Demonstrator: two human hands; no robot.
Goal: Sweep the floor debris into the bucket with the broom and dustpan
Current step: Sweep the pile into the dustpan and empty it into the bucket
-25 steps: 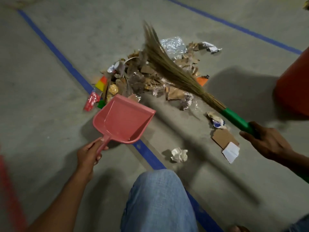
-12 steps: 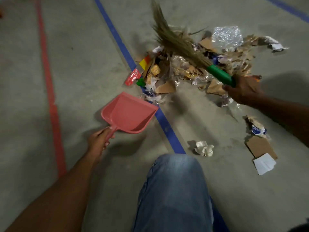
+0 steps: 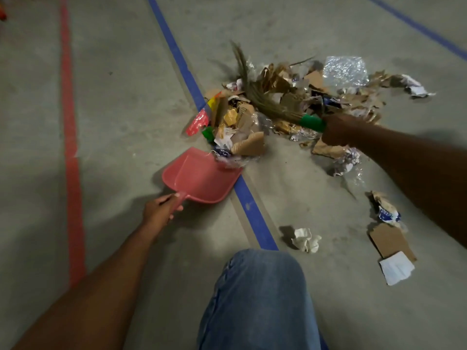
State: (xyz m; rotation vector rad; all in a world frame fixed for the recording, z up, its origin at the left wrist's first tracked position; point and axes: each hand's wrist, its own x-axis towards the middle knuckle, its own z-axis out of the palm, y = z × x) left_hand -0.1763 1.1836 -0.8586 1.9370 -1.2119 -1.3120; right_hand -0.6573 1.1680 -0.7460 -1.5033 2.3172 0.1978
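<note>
The left hand (image 3: 159,210) is holding the pink dustpan (image 3: 202,178) by its handle, grip fully closed round it. The pan's lip is touching the near edge of the debris pile (image 3: 242,122) on the concrete floor (image 3: 113,109), beside a blue tape line (image 3: 250,205). The right hand (image 3: 338,130) is holding the broom (image 3: 267,104) at its green handle, grip closed, with the bristles lying over the pile. A blue-and-white wrapper (image 3: 388,213) is lying well apart from the pile, its print too blurred to read.

We're looking at what seems a warehouse or workshop hall: bare grey concrete floor (image 3: 121,102), blue tape line (image 3: 177,54), red tape line (image 3: 69,122).
</note>
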